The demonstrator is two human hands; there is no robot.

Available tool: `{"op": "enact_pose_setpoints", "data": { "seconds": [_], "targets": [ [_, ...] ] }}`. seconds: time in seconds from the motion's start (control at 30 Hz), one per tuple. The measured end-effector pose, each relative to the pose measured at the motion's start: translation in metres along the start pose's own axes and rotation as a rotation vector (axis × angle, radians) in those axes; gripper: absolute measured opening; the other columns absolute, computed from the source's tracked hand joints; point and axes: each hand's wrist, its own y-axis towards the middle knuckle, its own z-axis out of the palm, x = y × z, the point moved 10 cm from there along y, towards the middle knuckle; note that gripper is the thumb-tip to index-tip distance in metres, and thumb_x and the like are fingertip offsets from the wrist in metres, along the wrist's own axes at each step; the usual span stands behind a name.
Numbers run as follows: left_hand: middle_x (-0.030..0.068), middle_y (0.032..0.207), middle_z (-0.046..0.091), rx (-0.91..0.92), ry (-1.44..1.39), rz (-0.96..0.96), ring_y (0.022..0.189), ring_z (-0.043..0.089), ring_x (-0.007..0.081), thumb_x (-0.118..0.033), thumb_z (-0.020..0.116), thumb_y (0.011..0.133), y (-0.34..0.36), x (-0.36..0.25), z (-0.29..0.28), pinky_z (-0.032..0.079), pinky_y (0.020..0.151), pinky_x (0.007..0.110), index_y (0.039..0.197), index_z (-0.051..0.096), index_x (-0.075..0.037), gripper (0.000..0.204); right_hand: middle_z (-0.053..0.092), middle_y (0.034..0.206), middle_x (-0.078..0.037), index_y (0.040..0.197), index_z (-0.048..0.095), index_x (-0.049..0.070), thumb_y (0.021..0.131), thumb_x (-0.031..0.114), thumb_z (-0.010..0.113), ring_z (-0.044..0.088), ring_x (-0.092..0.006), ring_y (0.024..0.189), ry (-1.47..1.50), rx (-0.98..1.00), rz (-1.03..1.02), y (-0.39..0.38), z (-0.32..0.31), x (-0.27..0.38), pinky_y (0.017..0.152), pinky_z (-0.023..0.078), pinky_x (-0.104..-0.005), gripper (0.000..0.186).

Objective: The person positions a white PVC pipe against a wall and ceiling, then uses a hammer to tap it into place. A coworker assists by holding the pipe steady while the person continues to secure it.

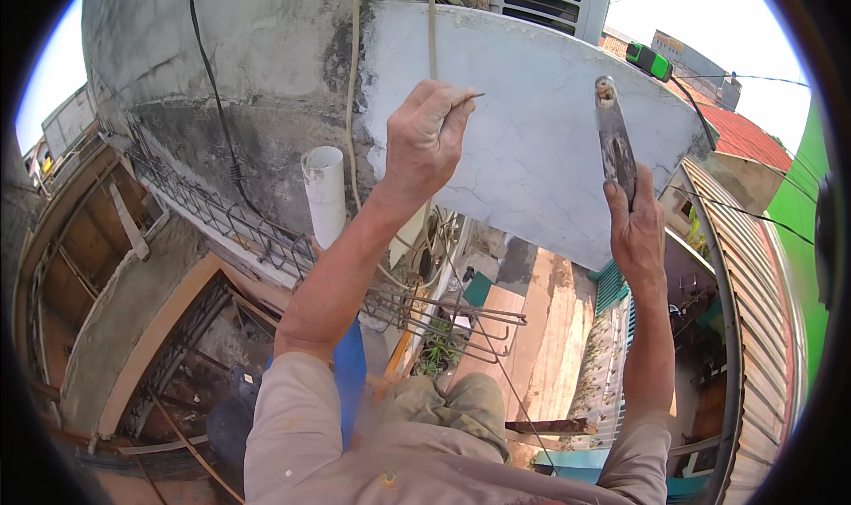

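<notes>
My left hand [425, 137] is raised before the white plastered wall [532, 115], finger and thumb pinched together. A thin dark nail [480, 95] sticks out of that pinch toward the right. My right hand [636, 226] is up near the wall's right part, wrapped round the lower end of a worn grey bar-shaped tool [615, 141]. The tool stands nearly upright and its rounded top end has a brownish spot; its exact kind cannot be made out. A gap of wall lies between the tool and the nail.
A white pipe [324, 195] stands left of my left forearm, with hanging cables [355, 88] beside it. Bent steel bars [461, 319] jut out below. A green-and-black device [650, 61] sits on the wall's top edge. Far below are a paved alley [532, 328] and a corrugated roof [753, 310].
</notes>
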Motion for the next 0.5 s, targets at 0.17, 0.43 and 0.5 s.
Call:
{"op": "enact_pose_setpoints", "data": {
  "seconds": [0.17, 0.43, 0.5],
  "targets": [
    [0.0193, 0.109, 0.072, 0.312, 0.158, 0.13, 0.103, 0.071, 0.0327, -0.02, 0.075, 0.086, 0.171, 0.041, 0.088, 0.055, 0.092, 0.043, 0.114, 0.074, -0.004, 0.032, 0.068, 0.077, -0.01, 0.112, 0.06, 0.012, 0.106, 0.045, 0.055, 0.07, -0.0288, 0.076, -0.475, 0.019, -0.051, 0.154, -0.047, 0.031, 0.068, 0.05, -0.0469, 0.034],
    [0.0133, 0.08, 0.074, 0.926, 0.713, 0.772, 0.077, 0.072, 0.0258, -0.01, 0.066, 0.08, 0.175, 0.153, 0.209, 0.057, 0.068, 0.038, 0.09, 0.08, -0.008, 0.018, 0.072, 0.106, -0.016, 0.138, 0.063, 0.013, 0.096, 0.051, 0.065, 0.069, -0.0293, 0.096, -0.716, 0.262, -0.166, 0.252, 0.018, -0.01, 0.09, 0.054, -0.0477, 0.056],
    [0.0068, 0.069, 0.067, 1.023, 0.385, -0.072, 0.063, 0.063, 0.0189, -0.009, 0.069, 0.08, 0.198, 0.224, 0.207, 0.049, 0.054, 0.036, 0.087, 0.078, -0.006, 0.012, 0.07, 0.119, -0.024, 0.114, 0.074, 0.005, 0.091, 0.036, 0.068, 0.066, -0.0335, 0.116, -0.63, 0.23, -0.241, 0.248, 0.017, 0.003, 0.099, 0.05, -0.0445, 0.04]
  ]
}}
